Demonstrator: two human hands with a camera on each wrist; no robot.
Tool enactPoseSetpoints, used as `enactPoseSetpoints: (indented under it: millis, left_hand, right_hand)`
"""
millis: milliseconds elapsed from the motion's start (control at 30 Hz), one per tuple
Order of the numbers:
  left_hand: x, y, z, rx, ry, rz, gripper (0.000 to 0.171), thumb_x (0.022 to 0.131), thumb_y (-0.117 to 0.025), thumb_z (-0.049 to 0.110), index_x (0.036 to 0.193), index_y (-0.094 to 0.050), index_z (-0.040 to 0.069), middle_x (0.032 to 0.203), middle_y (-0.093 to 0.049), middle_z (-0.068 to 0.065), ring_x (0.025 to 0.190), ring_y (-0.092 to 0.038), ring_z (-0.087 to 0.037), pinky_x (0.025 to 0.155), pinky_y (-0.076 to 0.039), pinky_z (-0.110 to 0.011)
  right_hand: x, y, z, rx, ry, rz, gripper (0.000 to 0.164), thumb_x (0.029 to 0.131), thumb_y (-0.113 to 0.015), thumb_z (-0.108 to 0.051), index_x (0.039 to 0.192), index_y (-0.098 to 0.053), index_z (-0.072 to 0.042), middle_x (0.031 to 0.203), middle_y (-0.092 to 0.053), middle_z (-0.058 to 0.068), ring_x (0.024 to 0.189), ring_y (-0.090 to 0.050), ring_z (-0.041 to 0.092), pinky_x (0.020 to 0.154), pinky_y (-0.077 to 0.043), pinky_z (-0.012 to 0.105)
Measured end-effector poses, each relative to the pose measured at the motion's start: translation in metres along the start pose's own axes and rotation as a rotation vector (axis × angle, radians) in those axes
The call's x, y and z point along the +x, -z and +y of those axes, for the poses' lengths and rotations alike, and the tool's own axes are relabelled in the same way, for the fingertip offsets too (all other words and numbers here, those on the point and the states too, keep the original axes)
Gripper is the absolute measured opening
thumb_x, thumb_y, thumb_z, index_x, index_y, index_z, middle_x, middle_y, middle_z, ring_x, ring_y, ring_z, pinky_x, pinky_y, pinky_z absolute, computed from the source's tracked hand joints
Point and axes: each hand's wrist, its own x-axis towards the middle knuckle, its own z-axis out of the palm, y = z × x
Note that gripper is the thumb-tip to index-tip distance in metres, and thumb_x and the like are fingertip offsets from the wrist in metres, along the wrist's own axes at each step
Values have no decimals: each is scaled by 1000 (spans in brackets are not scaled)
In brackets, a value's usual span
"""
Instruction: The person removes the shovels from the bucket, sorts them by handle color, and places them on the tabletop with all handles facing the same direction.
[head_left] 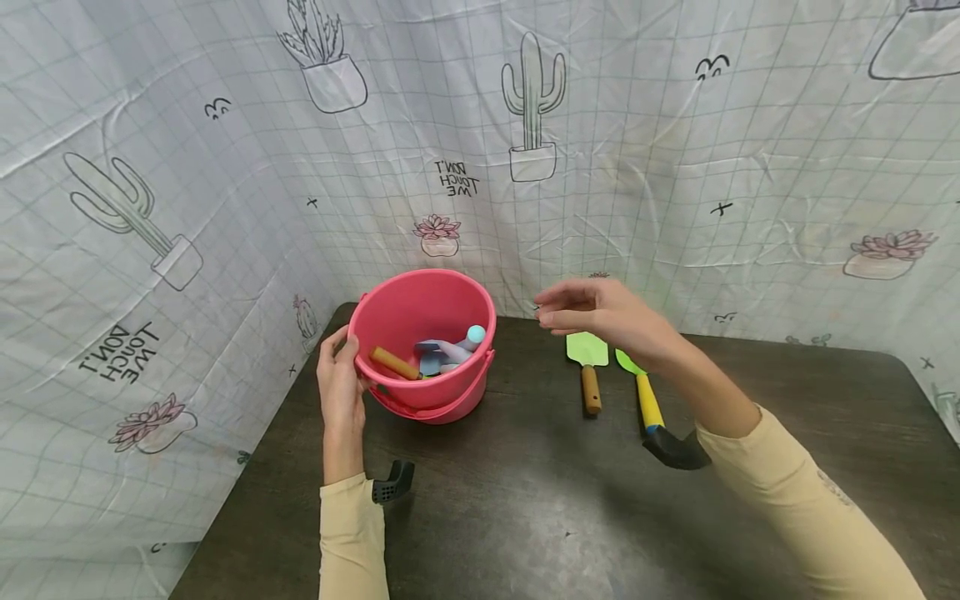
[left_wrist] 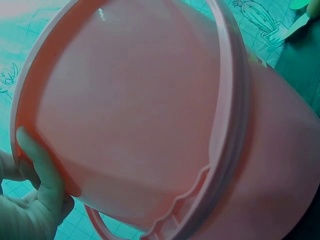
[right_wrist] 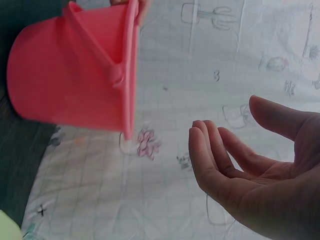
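A pink bucket stands on the dark table, its handle hanging down at the front. My left hand grips the bucket's left rim; the left wrist view shows the thumb over the inside of the wall. Inside the bucket lie a tool with a wooden handle and a grey-blue object with a pale cyan end, partly hidden by the rim. To the bucket's right, my right hand is held in the air, holding nothing, fingers gently bent and thumb apart in the right wrist view.
Right of the bucket lie a green-bladed spatula-like tool with a wooden handle and a green-headed tool with a yellow handle, partly behind the right forearm. A black device sits by the left wrist. A cactus-print curtain hangs behind the table.
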Motion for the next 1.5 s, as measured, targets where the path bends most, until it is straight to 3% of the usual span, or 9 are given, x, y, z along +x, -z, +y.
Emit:
enactPoseSetpoints:
  millis: [600,867,1133,1300,1500]
  left_hand:
    - [0,1,0,35,-3,23,41,110,-52,24,147,-49,6,129,-60,-24,63,-61,-8,52,-47,-17]
    - [1,0,1,20,-5,19,40,110,-52,24,146,-49,7,125,-61,-24,58,-60,-8,49,-46,-18]
    - [0,-1,0,12,-19,16,40,110,-52,22,146,-50,6,124,-62,-23,58,-59,-8,51,-47,-18]
    - [0,0,-1,-7,-29,9,39,110,-51,21,146,-49,6,122,-63,-24,56,-59,-8,49,-47,-18]
    - [1,0,-2,-5,-24,-1,41,110,-51,22,148,-48,6,127,-60,-28,55,-59,-7,48,-46,-18]
  right_hand:
    - [27,-36,-17,58,65,-35,38,97,-70,-13,132,-65,1,121,-71,14,105,-69,26,94,-56,39]
    - [34,-48,-21,78,75,-56,38,97,-71,-15,131,-65,-1,121,-70,13,114,-65,39,96,-55,40]
    - [45,-57,-26,88,93,-49,39,95,-72,-18,131,-65,-4,123,-70,13,112,-66,34,98,-52,49]
    - [55,-67,-28,123,116,-53,38,95,-72,-15,130,-66,-2,120,-71,13,106,-68,28,98,-51,49]
    - [69,-83,-27,197,108,-82,37,96,-71,-10,130,-64,3,120,-69,18,104,-69,32,97,-54,49]
